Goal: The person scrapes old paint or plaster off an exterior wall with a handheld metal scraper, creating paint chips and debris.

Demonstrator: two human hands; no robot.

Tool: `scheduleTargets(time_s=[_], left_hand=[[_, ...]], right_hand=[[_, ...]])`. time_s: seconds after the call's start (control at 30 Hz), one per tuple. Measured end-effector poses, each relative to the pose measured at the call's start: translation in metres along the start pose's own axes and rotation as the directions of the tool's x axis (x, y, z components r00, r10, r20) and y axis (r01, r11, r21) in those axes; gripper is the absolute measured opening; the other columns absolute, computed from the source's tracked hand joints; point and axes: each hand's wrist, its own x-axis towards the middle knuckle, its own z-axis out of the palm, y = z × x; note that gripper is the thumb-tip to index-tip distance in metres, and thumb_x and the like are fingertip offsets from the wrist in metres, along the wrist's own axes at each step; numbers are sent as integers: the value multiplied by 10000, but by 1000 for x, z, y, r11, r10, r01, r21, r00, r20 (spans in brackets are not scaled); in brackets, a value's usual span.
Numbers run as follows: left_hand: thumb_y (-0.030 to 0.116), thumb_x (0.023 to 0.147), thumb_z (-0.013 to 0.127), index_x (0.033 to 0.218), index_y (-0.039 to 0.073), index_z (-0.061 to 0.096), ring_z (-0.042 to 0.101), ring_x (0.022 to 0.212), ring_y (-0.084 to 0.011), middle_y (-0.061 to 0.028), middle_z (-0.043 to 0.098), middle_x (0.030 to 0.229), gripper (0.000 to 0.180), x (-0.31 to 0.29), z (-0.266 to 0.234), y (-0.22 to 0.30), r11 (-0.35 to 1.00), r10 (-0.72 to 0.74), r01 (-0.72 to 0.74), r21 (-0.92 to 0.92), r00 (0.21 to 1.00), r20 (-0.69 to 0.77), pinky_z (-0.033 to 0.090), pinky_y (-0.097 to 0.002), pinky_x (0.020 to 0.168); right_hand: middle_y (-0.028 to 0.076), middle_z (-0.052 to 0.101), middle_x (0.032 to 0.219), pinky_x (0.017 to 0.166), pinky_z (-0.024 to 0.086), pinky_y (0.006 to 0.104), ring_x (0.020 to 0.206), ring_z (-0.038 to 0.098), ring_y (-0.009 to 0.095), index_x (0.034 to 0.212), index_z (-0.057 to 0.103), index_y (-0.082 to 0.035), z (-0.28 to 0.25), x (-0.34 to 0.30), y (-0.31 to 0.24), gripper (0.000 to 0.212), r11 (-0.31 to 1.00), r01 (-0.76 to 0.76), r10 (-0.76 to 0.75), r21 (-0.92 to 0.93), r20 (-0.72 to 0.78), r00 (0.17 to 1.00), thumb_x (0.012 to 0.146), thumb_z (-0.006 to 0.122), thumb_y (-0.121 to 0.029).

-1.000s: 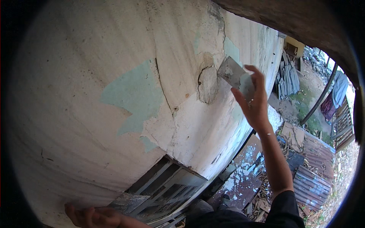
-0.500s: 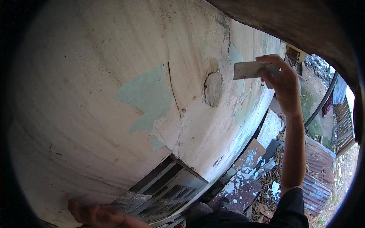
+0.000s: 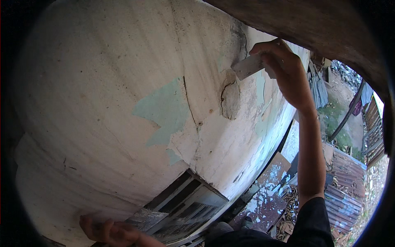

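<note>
Presently, your right hand point(image 3: 288, 74) grips a flat grey plate point(image 3: 250, 66) between thumb and fingers, the wrist bent and the forearm raised from below. The plate is tilted and projects to the left of that hand, its free edge set over the wall point(image 3: 103, 99); whether it touches the surface cannot be confirmed. Just below the plate's free end, and lower left of the hand, is a rough grey patch point(image 3: 231, 101) with a cracked border. Farther left of the hand, a long crack point(image 3: 188, 99) runs down the wall beside a jagged pale green patch point(image 3: 166, 109).

Your left hand point(image 3: 111, 231) is well apart, far below and left of the right one. Its fingers are curled, near the wall; whether they hold or touch anything cannot be told. Just right of it is a window point(image 3: 187, 199) with slats.

Above your right hand, a dark brown overhang point(image 3: 317, 24) crosses the view. Well below that hand, a brown board point(image 3: 269, 206) carries pale flakes. Right of your right forearm are rusty corrugated sheets point(image 3: 347, 177), with a dark pole point(image 3: 347, 115) above them.
</note>
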Motion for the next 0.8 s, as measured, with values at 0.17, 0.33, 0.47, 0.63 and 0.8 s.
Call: scheduleTargets(time_s=[0.17,0.33,0.47,0.63,0.8], left_hand=[[407,1036,260,1015,68,533,457,1260,-419,-261,464,1307,436,-3,-2,-12,995,94,-94,-25,996,5,363,-576,993],[382,1039,275,1017,67,526,456,1258,-424,-256,463,1301,403,15,3,14,998,-24,24,-57,1000,-12,361,-579,988],[362,1038,287,1011,69,527,458,1253,-426,-257,467,1289,381,7,-1,4,999,47,-46,-25,999,10,366,-593,972],[372,1035,287,1011,74,532,459,1246,-426,-260,464,1285,386,13,0,11,996,68,-66,-68,997,20,368,-606,962],[416,1032,277,1023,78,538,445,1259,-425,-247,467,1283,427,13,-1,10,995,20,-18,-97,1000,19,366,-606,967]], right_hand=[[123,603,1055,864,485,357,926,631,249,1044,677,-70,-13,8,5,188,1000,8,-8,24,1,1000,960,510,-48],[71,594,998,820,474,303,927,600,180,1061,678,-97,10,5,-3,222,993,110,-115,34,200,973,948,500,-27],[108,575,990,810,483,366,907,605,222,1046,670,-111,-9,14,-8,225,996,88,-88,23,31,996,941,509,5],[95,552,988,786,476,376,845,587,218,1047,673,-117,-1,10,-11,204,997,78,-78,13,-7,997,952,521,-19],[88,539,1071,820,480,329,936,607,183,1069,676,-101,5,7,-24,249,997,-24,21,-79,-39,999,934,511,28]])
